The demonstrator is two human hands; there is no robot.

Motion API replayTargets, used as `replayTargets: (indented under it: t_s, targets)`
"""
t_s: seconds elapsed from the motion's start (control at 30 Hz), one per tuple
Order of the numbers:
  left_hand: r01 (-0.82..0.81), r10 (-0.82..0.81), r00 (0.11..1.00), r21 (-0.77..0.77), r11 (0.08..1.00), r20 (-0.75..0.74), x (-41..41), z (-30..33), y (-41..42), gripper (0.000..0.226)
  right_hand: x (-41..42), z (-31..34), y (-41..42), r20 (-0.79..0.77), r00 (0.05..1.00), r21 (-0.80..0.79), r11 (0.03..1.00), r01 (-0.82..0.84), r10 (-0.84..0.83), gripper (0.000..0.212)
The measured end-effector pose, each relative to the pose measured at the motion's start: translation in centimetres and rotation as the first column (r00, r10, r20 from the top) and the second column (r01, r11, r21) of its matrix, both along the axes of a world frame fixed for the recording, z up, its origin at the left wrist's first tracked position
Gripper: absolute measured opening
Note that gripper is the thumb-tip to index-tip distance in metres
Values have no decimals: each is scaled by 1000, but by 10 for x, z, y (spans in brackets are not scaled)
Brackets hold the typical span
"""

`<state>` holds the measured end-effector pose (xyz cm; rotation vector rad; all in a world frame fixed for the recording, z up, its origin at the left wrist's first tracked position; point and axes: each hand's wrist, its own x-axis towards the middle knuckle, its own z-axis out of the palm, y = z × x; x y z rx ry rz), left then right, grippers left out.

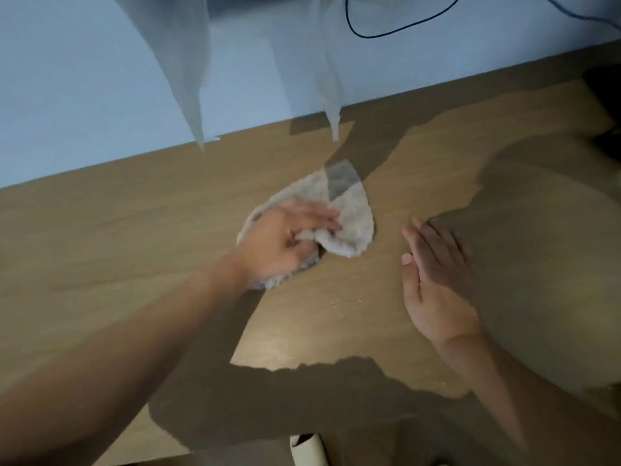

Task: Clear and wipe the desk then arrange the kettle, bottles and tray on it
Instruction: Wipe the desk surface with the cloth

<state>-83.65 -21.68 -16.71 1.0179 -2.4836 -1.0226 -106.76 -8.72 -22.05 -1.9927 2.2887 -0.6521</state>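
Observation:
A pale grey cloth (349,216) lies bunched on the wooden desk (134,237) near its middle. My left hand (285,240) lies on the cloth's left part, thumb and fingers curled into a fold of it. My right hand (437,280) stands on its edge on the desk to the right of the cloth, fingers straight and together, palm facing left, holding nothing. A few pale crumbs (342,302) dot the wood between the two hands. No kettle, bottle or tray is in view.
A light blue wall (84,95) runs behind the desk. Two sheer curtain ends (188,79) hang down over its back edge, with a black cable (366,35) looping above. Something dark (605,89) sits at the desk's far right. A white object (309,449) shows at the desk's near edge.

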Motion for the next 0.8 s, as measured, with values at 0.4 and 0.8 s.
replayTargets:
  t_s: [0.4, 0.8]
  targets:
    - [-626, 626, 778, -24, 780, 52, 116, 15, 136, 46, -4, 9, -1, -38, 998, 136, 990, -36, 42, 51]
    - [-693, 684, 714, -10, 721, -152, -88, -13, 239, 43, -33, 25, 11, 492, 870, 35, 999, -10, -9, 48]
